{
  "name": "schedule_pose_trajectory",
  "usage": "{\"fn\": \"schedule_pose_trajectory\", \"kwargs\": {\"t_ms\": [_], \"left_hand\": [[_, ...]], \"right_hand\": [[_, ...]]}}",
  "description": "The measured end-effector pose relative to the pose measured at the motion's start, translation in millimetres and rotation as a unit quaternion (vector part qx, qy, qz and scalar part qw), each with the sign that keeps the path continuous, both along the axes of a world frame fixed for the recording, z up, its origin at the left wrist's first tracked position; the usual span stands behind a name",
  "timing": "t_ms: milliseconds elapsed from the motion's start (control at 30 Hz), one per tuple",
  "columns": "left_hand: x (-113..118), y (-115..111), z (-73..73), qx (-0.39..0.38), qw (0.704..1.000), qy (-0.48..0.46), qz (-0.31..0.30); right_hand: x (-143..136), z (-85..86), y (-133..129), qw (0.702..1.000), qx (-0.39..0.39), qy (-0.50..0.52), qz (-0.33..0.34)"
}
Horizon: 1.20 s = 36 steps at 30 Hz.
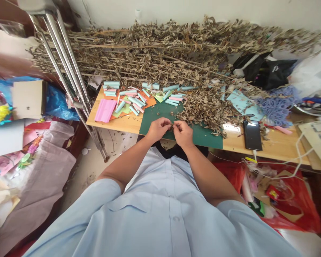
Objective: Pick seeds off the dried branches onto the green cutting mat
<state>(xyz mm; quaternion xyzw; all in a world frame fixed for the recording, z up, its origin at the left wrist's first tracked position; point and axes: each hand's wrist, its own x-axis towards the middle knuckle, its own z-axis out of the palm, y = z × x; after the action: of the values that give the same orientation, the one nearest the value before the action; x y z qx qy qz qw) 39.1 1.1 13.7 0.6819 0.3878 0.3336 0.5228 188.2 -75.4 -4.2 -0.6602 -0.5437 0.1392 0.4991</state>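
My left hand and my right hand meet fingertip to fingertip over the front of a green mat. Both are closed in a pinch around a small brown bit of dried leaf, mostly hidden by the fingers. Just beyond my right hand, a heap of dried leaves covers the mat's right half. Left of the heap lie several pale blue and pink paper rolls, some on orange and green paper. A folded pink sheet rests at the table's left end.
Long dried leafy stalks stretch along the wall behind the table. A black phone with a white cable lies on the right, near tangled blue-purple cord. Metal crutches lean at the left. A red bag sits below right.
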Motion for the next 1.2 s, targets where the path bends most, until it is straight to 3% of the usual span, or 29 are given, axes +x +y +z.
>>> {"fn": "schedule_pose_trajectory", "kwargs": {"t_ms": [133, 300, 500, 967, 1200], "left_hand": [[-1.1, 1.1, -4.6, 0.022, 1.0, -0.019, 0.008], [-1.5, 2.6, -14.9, -0.006, 0.998, -0.063, -0.008], [-0.8, 4.0, -24.3, -0.003, 0.999, -0.049, -0.007], [0.4, 0.8, -13.8, -0.034, 0.997, -0.062, -0.008], [1.6, 1.8, -14.8, -0.074, 0.995, -0.063, 0.001]], "right_hand": [[-0.7, 1.7, 0.4, 1.0, 0.001, 0.021, 0.016], [-1.6, 3.6, 0.7, 0.999, 0.001, 0.016, 0.043], [-1.3, 4.6, -0.2, 0.999, -0.01, 0.008, 0.045], [-1.1, 2.9, -1.3, 0.998, -0.011, -0.012, 0.056], [0.0, 0.3, 1.3, 0.998, -0.014, 0.053, 0.023]]}}
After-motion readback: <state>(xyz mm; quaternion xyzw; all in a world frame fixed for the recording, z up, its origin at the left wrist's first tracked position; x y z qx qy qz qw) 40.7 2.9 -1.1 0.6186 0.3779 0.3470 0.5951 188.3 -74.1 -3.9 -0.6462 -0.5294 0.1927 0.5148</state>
